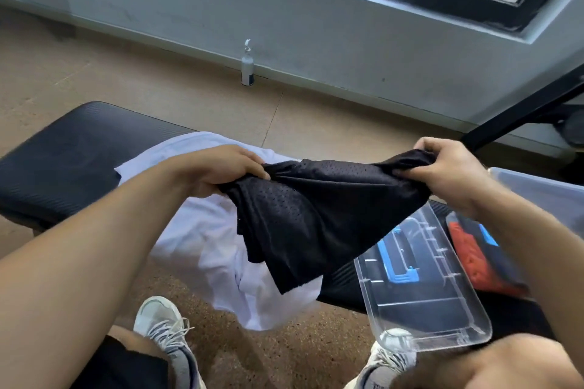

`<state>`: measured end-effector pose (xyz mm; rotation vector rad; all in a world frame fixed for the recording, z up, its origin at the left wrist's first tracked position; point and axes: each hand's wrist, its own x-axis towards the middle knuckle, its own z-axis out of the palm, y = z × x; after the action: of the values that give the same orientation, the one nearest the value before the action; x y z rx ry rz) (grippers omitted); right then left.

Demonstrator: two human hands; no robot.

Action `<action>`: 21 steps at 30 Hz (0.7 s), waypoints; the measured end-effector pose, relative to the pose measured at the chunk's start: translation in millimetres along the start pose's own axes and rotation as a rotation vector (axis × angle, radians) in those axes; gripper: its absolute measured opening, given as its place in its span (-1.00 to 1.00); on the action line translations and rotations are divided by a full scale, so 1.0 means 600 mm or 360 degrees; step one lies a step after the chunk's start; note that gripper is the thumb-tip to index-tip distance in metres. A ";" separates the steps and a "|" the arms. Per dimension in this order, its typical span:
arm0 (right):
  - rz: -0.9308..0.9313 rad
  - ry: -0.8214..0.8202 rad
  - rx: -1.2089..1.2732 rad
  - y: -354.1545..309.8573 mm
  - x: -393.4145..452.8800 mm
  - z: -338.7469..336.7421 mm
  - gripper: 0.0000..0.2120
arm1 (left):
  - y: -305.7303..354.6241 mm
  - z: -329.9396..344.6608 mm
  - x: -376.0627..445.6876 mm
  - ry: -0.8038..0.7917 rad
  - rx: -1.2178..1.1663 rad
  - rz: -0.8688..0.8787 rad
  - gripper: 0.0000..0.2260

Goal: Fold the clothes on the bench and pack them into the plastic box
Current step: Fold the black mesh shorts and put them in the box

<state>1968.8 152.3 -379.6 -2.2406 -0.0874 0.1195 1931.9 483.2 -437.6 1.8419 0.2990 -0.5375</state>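
A black mesh garment [316, 215] hangs in the air above the black padded bench [63, 155]. My left hand [218, 170] grips its left end and my right hand [448, 170] grips its right end, so the top edge is stretched between them. Under it a white garment [205, 237] lies crumpled across the bench and droops over the front edge. The clear plastic box [537, 189] stands at the right with a red and black folded item [474, 256] inside. Its clear lid [420, 278] with blue clips lies on the bench beside it.
A white spray bottle [247, 65] stands on the floor by the far wall. A black metal frame bar [521, 110] slants at the upper right. My knees and grey sneakers [167, 335] are at the bottom, on a speckled floor.
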 end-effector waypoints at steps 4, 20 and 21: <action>0.0193 -0.0110 -0.0228 0.073 -0.037 0.007 -0.72 | -0.015 0.014 0.044 0.0562 0.0365 0.0066 -0.70; 0.0160 -0.0392 -0.0937 0.096 0.057 0.069 -0.45 | -0.011 0.084 0.079 0.0487 0.1297 0.0385 -0.44; 0.0162 -0.0391 -0.0914 0.101 0.058 0.079 -0.49 | -0.010 0.085 0.081 0.0485 0.1298 0.0371 -0.49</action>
<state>1999.3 155.2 -458.6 -2.7938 -0.1554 0.4767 1960.5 434.4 -480.1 2.7166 0.0541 -0.2142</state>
